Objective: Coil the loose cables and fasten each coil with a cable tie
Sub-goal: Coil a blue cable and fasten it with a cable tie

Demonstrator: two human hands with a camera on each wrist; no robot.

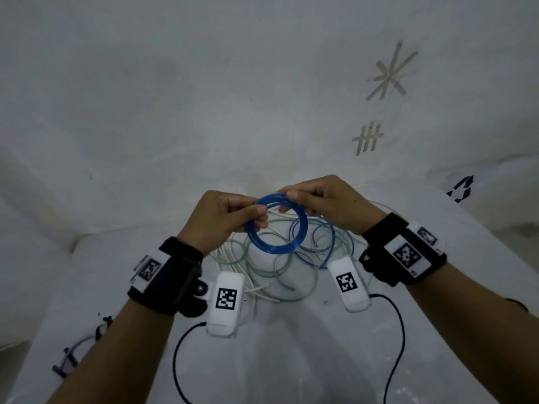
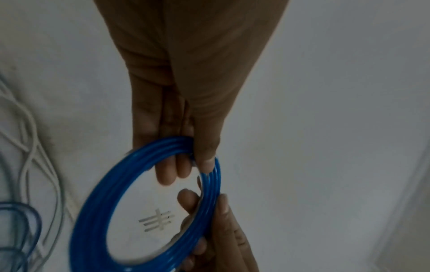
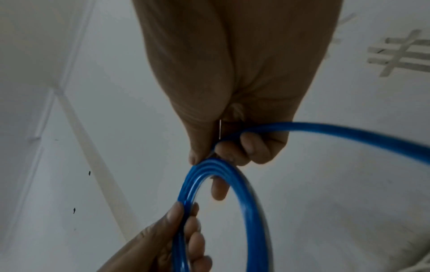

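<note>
A blue cable wound into a tight coil is held above the table between both hands. My left hand pinches the coil's left rim between thumb and fingers. My right hand pinches its top rim. In the left wrist view the left hand grips the blue coil, with the right hand on the rim farther along. In the right wrist view the right hand pinches the blue coil, and one strand arcs off to the right. A thin pale sliver shows by the right thumb.
Loose green and white cables and a thinner blue cable lie tangled on the white table under the hands. Small dark items with a purplish cable lie at the table's left edge. Tape marks are on the wall behind.
</note>
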